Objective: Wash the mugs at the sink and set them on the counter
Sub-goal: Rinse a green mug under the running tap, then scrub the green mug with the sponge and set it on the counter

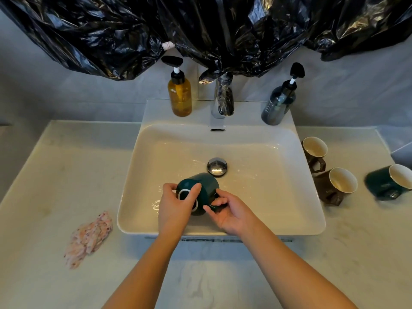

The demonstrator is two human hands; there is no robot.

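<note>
Sink station, seen from above.

- Green mug (206,186) is held over the basin of the white sink (308,216), near its front edge and just in front of the chrome drain plug (217,167). It is tipped on its side, base pointing away toward the drain, white-rimmed mouth facing back and to the left.
- Left hand (177,208) grips the mouth end. It is curled round the rim, with one digit laid across the outer wall and the others bunched at the opening. Cannot tell whether they reach inside. A sliver of white rim shows between them.
- Right hand (231,211) is at the mug's near right side. Thumb and forefinger pinch the handle there, most of which is hidden under the fingers. The other fingers are loosely curled below.
- The mug thus sits between the two hands: left on the mouth, right on the handle, body projecting beyond both.
- Water film and droplets glint on the basin floor.

Surroundings:
- Chrome faucet (223,98) at the back centre, amber pump bottle (180,97) to its left, grey-blue pump bottle (277,107) to its right.
- Counter (44,175), right of the sink: two brown mugs, one (314,152) just beside the sink rim and the other (336,186) nearer the front. A second green mug (389,184) is further right.
- Counter, left of the sink: crumpled pink patterned cloth (89,239), well apart from the hands.
- Black plastic sheeting (200,30) hangs across the wall above.
</note>
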